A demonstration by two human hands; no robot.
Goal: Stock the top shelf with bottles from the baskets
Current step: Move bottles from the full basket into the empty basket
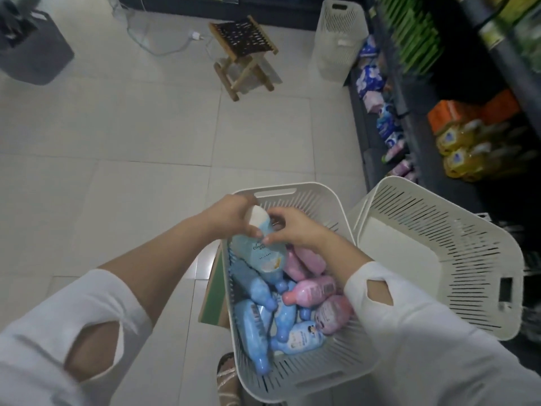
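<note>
A white slatted basket (295, 191) stands on the floor below me, holding several blue and pink bottles (310, 290). Above it I hold one light-blue bottle (260, 253), its base up and its cap pointing down into the basket. My left hand (231, 213) grips its upper end from the left. My right hand (295, 230) pinches its body from the right. A second white basket (439, 259), with nothing visible inside, sits just to the right. The shelving (424, 136) runs along the right side; its top shelf is out of view.
Yellow bottles (459, 150), orange boxes and green packs fill the right-hand shelves, with packets on the lowest level. A third white basket (336, 39) stands at the back beside a small wooden stool (243, 51). A dark bin (32, 51) is at the far left. A cardboard piece (212, 294) lies beside the basket.
</note>
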